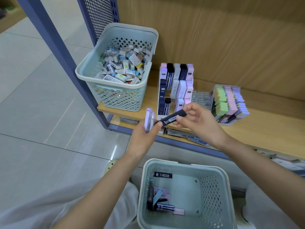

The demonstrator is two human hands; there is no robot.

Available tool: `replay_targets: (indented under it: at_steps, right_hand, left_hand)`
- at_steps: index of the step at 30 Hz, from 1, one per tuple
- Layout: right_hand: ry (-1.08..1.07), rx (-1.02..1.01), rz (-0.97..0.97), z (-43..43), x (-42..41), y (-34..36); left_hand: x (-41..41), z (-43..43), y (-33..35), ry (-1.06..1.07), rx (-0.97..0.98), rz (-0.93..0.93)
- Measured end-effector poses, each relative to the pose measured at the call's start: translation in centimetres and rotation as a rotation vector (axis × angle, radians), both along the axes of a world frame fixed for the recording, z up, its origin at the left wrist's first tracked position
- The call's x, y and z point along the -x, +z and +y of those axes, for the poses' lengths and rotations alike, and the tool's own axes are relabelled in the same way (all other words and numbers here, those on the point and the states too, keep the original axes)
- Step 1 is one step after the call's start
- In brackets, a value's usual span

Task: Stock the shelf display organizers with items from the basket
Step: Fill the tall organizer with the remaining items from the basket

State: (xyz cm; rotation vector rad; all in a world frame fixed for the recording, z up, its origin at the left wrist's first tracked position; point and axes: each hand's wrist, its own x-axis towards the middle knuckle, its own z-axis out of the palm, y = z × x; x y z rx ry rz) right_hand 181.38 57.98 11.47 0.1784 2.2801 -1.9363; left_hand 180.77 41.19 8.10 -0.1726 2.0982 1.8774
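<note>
Low wooden shelf [264, 129] carried the organizer [175, 90]. Just before it, the right hand [199, 123] pinched a dark case [172, 118]; the left hand [145, 138] gripped lilac cases [149, 120]. Likely light, stiff, slick plastic: best held across the narrow sides.

Tilted dark case [173, 118] and upright lilac case [149, 120] before the part-filled tiered organizer [159, 90]; basket [212, 187] below holds few cases [162, 207].

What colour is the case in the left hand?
Pale lilac case, gripped by the left hand; the head view shows it.
</note>
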Motion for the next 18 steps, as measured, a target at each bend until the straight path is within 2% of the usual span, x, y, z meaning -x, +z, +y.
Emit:
replay_targets:
  at_steps: [3, 7, 10, 13, 18]
  right_hand:
    - [0.031, -0.158, 0.193, 0.0, -1.6, -0.1]
    - [0.208, -0.562, 0.54, -0.5, -3.3, -0.3]
    - [0.324, -0.763, 0.636, -1.0, -4.2, -0.2]
    - [0.403, -0.723, 0.548, -0.9, -4.8, -0.4]
    - [0.247, -0.429, 0.285, -0.6, -4.4, 0.1]
  left_hand:
    - [-0.1, 0.3, 1.0, 0.05, -0.111, -0.08]
    - [-0.6, 1.1, 2.5, 0.079, -0.279, -0.152]
    - [-0.9, 1.4, 3.0, 0.114, -0.319, -0.176]
    - [-1.1, 1.3, 3.0, 0.074, -0.24, -0.103]
    - [-1.0, 0.6, 2.5, -0.086, -0.085, 0.072]
